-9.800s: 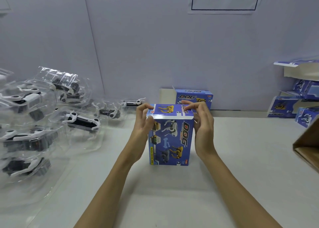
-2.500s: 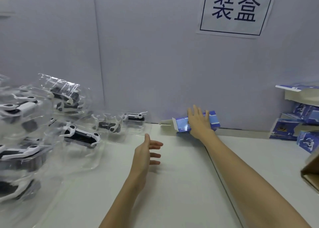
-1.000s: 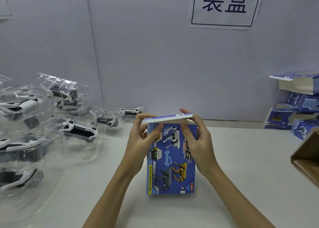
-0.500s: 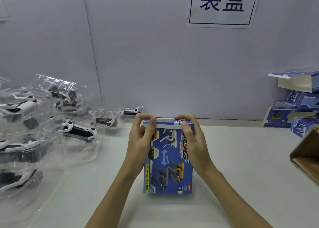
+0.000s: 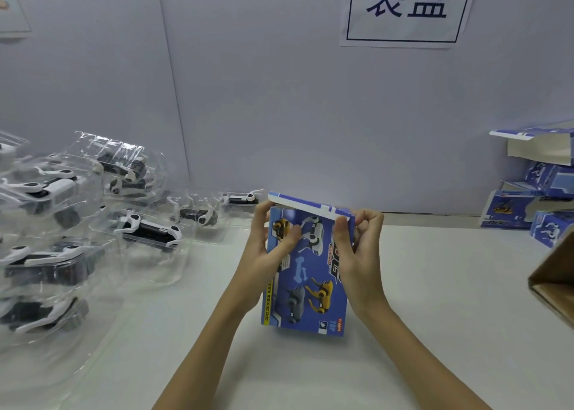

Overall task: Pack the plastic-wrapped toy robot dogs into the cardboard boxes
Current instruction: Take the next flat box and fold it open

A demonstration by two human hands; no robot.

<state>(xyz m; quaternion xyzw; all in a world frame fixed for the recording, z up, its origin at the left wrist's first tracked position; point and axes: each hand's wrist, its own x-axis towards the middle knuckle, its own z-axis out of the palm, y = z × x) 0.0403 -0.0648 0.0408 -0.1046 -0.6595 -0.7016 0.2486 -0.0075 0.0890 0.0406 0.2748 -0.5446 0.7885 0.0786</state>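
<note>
A pale white work table (image 5: 435,285) runs across the lower frame, backed by a plain grey-lilac wall carrying a white paper sign with dark characters (image 5: 407,8) at upper right. At centre frame stands the blue printed cardboard box with toy-dog artwork (image 5: 306,282), upright on the table, its blue-and-white top flap (image 5: 310,206) raised and tilted. The left hand (image 5: 267,254) grips the box's upper left edge, thumb curled across the printed front; the right hand (image 5: 360,254) pinches the upper right corner, thumb on the front just beneath the flap, remaining fingers curled behind. Judgement: the carton is thin board, light and readily creased (contents not visible), so hold is best kept at the folded edges and corners, not the broad panels. The clear-plastic-wrapped white and black toy robot dogs (image 5: 146,228) lie heaped at left of frame, well apart from both hands; the wrap looks glossy and likely slippery, best taken round the body rather than the limbs. Further blue boxes (image 5: 528,204) are stacked at right edge, beside a brown cardboard carton (image 5: 556,282).
</note>
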